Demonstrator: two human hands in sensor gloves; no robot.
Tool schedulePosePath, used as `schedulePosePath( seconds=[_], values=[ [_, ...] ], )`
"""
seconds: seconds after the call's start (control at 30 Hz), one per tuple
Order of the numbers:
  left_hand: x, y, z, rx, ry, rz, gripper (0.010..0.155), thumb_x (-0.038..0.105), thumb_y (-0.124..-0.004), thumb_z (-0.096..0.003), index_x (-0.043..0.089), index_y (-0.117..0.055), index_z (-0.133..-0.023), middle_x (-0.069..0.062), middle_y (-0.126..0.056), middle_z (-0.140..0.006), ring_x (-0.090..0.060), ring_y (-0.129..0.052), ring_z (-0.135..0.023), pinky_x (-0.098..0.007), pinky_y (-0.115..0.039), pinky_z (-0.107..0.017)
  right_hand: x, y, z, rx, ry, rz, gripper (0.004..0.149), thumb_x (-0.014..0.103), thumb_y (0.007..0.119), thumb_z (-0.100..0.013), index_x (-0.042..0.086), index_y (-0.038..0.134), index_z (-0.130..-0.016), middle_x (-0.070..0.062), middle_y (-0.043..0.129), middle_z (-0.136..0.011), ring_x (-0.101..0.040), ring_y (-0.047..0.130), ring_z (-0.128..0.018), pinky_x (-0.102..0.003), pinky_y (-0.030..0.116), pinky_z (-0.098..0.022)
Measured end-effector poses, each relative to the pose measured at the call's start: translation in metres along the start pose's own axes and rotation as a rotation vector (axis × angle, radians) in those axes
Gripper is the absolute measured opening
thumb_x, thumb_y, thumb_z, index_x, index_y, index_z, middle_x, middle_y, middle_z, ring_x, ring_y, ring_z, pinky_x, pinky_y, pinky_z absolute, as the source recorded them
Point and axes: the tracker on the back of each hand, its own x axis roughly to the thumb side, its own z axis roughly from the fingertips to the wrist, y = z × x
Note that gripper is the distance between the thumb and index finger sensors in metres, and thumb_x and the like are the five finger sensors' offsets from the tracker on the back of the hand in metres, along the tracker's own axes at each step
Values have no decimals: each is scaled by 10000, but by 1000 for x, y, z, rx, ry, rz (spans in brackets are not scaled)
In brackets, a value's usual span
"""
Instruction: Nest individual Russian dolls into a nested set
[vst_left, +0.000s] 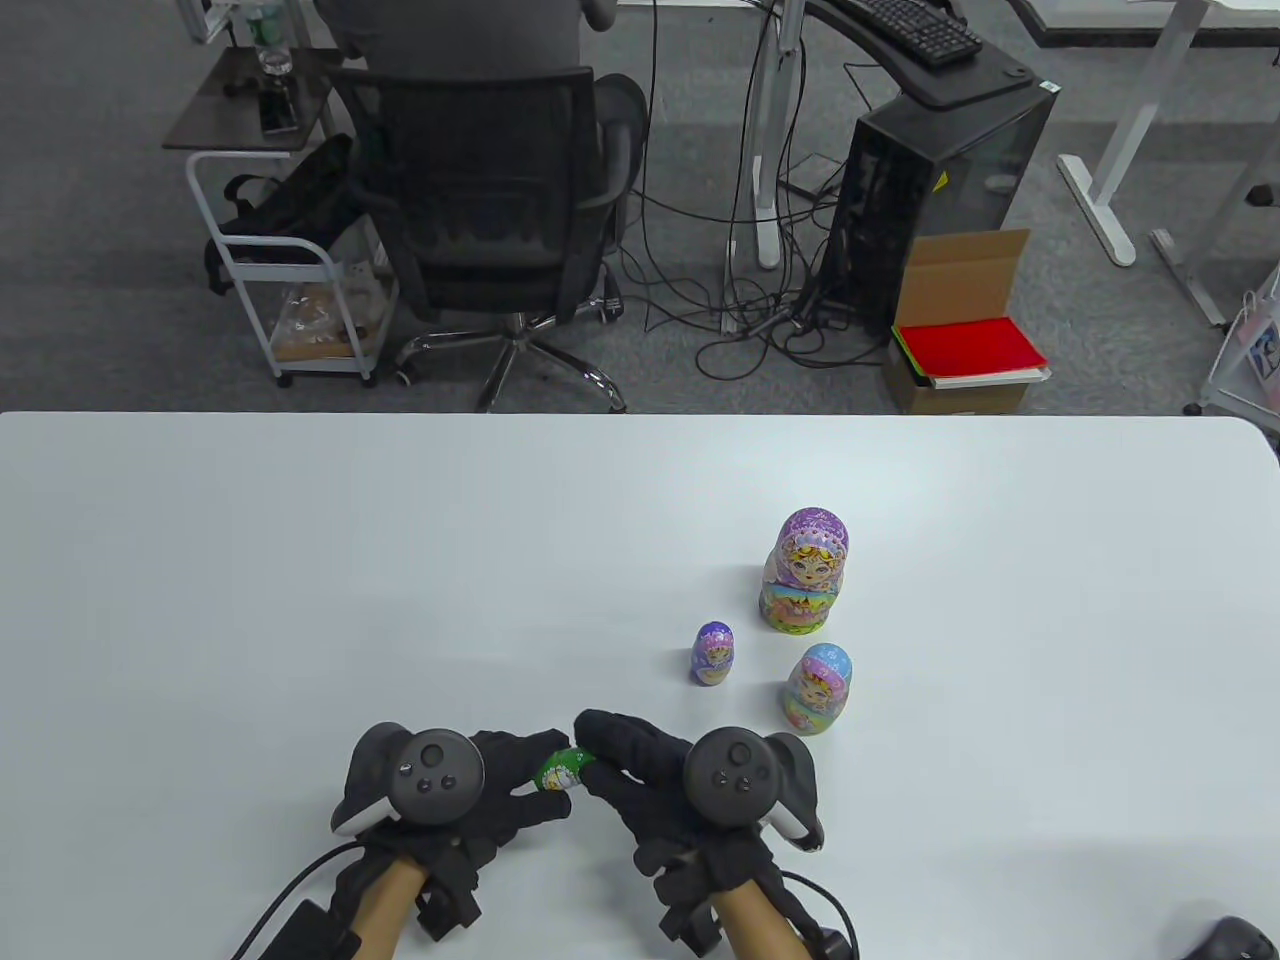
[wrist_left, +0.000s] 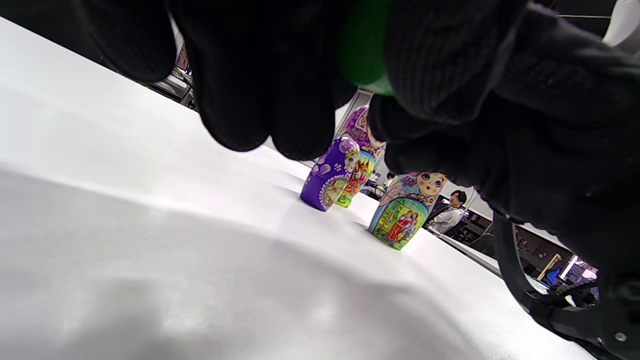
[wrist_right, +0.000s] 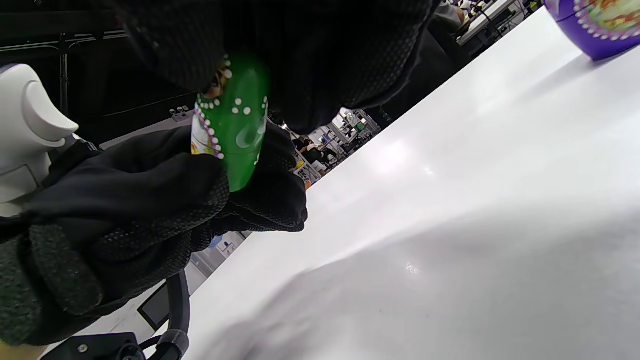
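Green, glossy small painted doll (vst_left: 563, 770) held off the white bench (vst_left: 300, 560), near edge, pinched between left hand (vst_left: 470, 795) and right hand (vst_left: 650, 775); both grips closed on it. Risk: slick lacquer, halves could slip or pop apart and roll. 3 dolls stand far right: purple small (vst_left: 712, 654), blue medium (vst_left: 819, 688), lilac large (vst_left: 805, 570). Office behind: black mesh chair (vst_left: 490, 200), cables.

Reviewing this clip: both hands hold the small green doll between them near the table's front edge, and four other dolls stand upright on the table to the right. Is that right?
Not quite. The table view shows three other dolls standing, not four: the large purple doll, the small purple doll and the blue doll. The rest holds: the left hand and right hand hold the green doll between them.
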Motion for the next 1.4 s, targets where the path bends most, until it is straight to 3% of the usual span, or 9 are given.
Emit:
schedulePosePath(
  seconds=[0.47, 0.7, 0.83, 0.93, 1.13, 1.27, 1.4],
  values=[
    [9, 2, 1, 21, -44, -36, 674, 412, -873, -466, -22, -797, -976, -160, -1008, -804, -396, -953, -768, -672, -686, -612, -2, -4, -2, 0, -21, -56, 446, 424, 853, -573, 313, 693, -975, 31, 797, -1007, -187, 969, -868, -352, 863, -698],
    [8, 2, 0, 64, -24, -53, 670, 407, -896, -456, -9, -803, -974, -148, -1012, -799, -383, -961, -762, -672, -684, -611, -5, 3, -1, -15, 5, -105, 452, 420, 830, -593, 329, 656, -1000, 38, 746, -1043, -192, 921, -909, -360, 826, -728],
    [-3, -3, -3, -12, 35, -64, 710, 475, -839, -484, 54, -725, -1044, -146, -922, -933, -405, -857, -875, -702, -626, -625, 4, 7, -2, -15, 12, 47, 462, 400, 791, -616, 305, 622, -1035, 12, 706, -1074, -219, 886, -934, -390, 791, -744],
    [-13, -1, -2, -17, 86, -98, 795, 529, -803, -489, 77, -621, -1116, -183, -815, -1044, -449, -746, -955, -736, -559, -634, 20, 6, -8, -10, 46, 276, 465, 384, 790, -616, 293, 624, -1040, -1, 707, -1077, -232, 884, -931, -405, 786, -739],
    [-31, 8, 5, 6, 137, -45, 809, 561, -777, -497, 92, -603, -1133, -200, -754, -1092, -476, -679, -986, -748, -532, -635, 33, 23, -30, 148, 125, 745, 465, 391, 800, -602, 289, 650, -1030, -3, 737, -1060, -234, 907, -906, -410, 799, -724],
    [-37, 7, 4, -10, 150, -30, 806, 563, -776, -497, 97, -607, -1132, -198, -760, -1089, -475, -683, -985, -745, -535, -638, 33, 38, -37, 195, 108, 888, 466, 413, 779, -605, 295, 642, -1034, 3, 731, -1062, -227, 899, -904, -424, 786, -723],
    [-34, 4, 1, -31, 143, -47, 802, 563, -775, -497, 102, -608, -1132, -192, -761, -1090, -472, -682, -988, -743, -535, -642, 32, 40, -39, 213, 110, 884, 474, 444, 731, -614, 305, 613, -1051, 15, 704, -1083, -228, 870, -935, -462, 753, -740]
  ],
)
